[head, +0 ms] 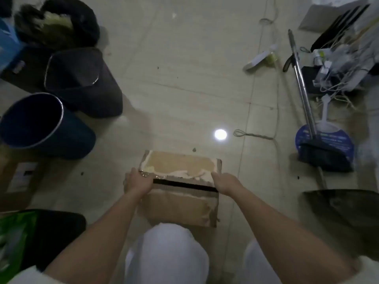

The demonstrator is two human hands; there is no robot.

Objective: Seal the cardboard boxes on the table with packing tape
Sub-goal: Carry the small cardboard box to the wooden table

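A worn brown cardboard box [180, 206] sits on the tiled floor in front of my knees. Its two top flaps are nearly closed, with a dark gap [184, 185] between them. Torn paper and old glossy tape show on the far flap. My left hand [138, 182] rests on the box's left end with its fingers bent over the flap edge. My right hand [224, 182] holds the right end of the same seam. No tape roll is visible in either hand.
Dark bins [41, 126] and bags [82, 80] stand on the left, with another cardboard box [18, 181] below them. A broom and blue dustpan [324, 144] lie on the right, near tangled cables [338, 64]. A green bag [16, 236] lies at lower left.
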